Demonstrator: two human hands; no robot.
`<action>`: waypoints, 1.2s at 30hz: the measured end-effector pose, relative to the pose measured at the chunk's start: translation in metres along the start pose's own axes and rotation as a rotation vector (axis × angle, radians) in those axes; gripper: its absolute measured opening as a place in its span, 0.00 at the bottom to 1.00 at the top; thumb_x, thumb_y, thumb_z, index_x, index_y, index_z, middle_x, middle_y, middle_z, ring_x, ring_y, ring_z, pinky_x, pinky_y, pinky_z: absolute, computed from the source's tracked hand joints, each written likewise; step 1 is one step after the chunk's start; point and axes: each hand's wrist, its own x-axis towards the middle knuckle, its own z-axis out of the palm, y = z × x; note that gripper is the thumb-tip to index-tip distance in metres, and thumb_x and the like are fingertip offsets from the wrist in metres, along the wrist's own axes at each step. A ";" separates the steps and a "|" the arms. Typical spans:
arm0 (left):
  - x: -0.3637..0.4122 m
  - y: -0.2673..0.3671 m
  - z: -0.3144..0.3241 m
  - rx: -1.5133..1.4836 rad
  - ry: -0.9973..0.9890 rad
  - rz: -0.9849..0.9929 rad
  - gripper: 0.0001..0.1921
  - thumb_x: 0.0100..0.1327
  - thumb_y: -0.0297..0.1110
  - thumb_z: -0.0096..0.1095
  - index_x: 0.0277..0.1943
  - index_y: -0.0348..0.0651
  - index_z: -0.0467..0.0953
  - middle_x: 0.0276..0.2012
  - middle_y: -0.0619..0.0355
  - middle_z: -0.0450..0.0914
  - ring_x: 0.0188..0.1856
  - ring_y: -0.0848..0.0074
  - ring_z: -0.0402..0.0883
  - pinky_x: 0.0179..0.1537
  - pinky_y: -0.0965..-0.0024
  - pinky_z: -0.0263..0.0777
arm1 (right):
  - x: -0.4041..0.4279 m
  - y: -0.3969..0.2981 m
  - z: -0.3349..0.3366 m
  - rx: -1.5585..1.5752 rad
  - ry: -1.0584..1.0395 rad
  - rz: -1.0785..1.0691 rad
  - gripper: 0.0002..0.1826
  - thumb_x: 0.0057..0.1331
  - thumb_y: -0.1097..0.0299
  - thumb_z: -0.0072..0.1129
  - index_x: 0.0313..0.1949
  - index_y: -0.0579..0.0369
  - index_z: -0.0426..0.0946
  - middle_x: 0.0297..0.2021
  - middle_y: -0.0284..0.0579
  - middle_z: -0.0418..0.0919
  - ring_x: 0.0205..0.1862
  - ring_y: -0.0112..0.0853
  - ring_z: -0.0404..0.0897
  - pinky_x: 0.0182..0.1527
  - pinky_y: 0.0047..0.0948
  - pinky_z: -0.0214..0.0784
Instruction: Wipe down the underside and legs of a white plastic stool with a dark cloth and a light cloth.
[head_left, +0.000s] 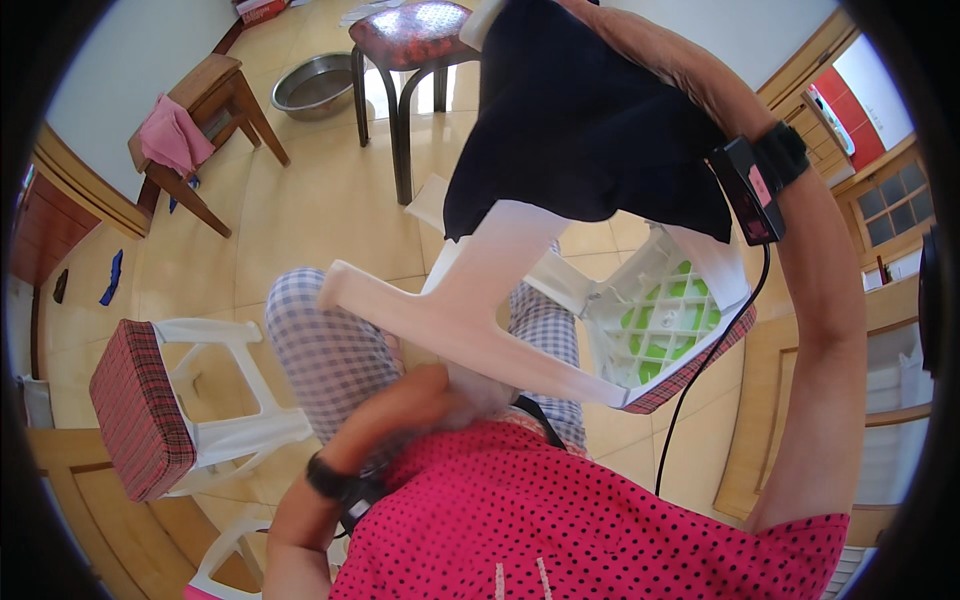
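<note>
A white plastic stool (465, 300) lies tipped over my lap, its ribbed underside (667, 319) partly facing me, with green showing between the ribs. Its seat has a red plaid cover (694, 367). Dark navy fabric (592, 127) drapes over the upper part of the stool's legs. My left hand (427, 397), blurred, is at the lower edge of the frame, closed around what looks like a pale cloth (484, 390). My right arm reaches over the fabric to the top of the view. Only a sliver of my right hand (581, 7) shows there, and its fingers are hidden.
Another plaid-covered white stool (142, 412) lies on its side at left. A wooden stool (202, 82) carries a pink cloth (176, 135). Beyond are a metal basin (315, 86) and a dark-legged stool (409, 34). A black cable (679, 405) hangs from my right forearm device.
</note>
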 end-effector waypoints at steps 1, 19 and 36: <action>-0.021 0.004 -0.009 0.006 0.022 0.103 0.15 0.60 0.35 0.60 0.43 0.30 0.77 0.36 0.44 0.81 0.42 0.62 0.81 0.43 0.64 0.73 | -0.006 -0.002 -0.001 -0.047 0.003 -0.040 0.32 0.72 0.47 0.43 0.69 0.51 0.60 0.58 0.48 0.73 0.60 0.28 0.71 0.66 0.22 0.56; 0.026 0.076 -0.021 0.141 0.850 0.528 0.25 0.53 0.30 0.66 0.56 0.43 0.71 0.38 0.49 0.83 0.44 0.58 0.83 0.43 0.67 0.75 | -0.098 -0.066 0.018 -0.127 0.167 -0.225 0.32 0.60 0.36 0.55 0.47 0.54 0.80 0.35 0.57 0.82 0.40 0.49 0.81 0.46 0.36 0.72; 0.069 0.012 0.005 0.062 0.685 0.577 0.13 0.46 0.23 0.63 0.38 0.40 0.75 0.32 0.47 0.78 0.37 0.49 0.77 0.38 0.59 0.71 | -0.067 -0.041 0.067 -0.224 0.126 0.010 0.27 0.61 0.41 0.53 0.34 0.55 0.83 0.26 0.58 0.80 0.32 0.51 0.80 0.38 0.45 0.71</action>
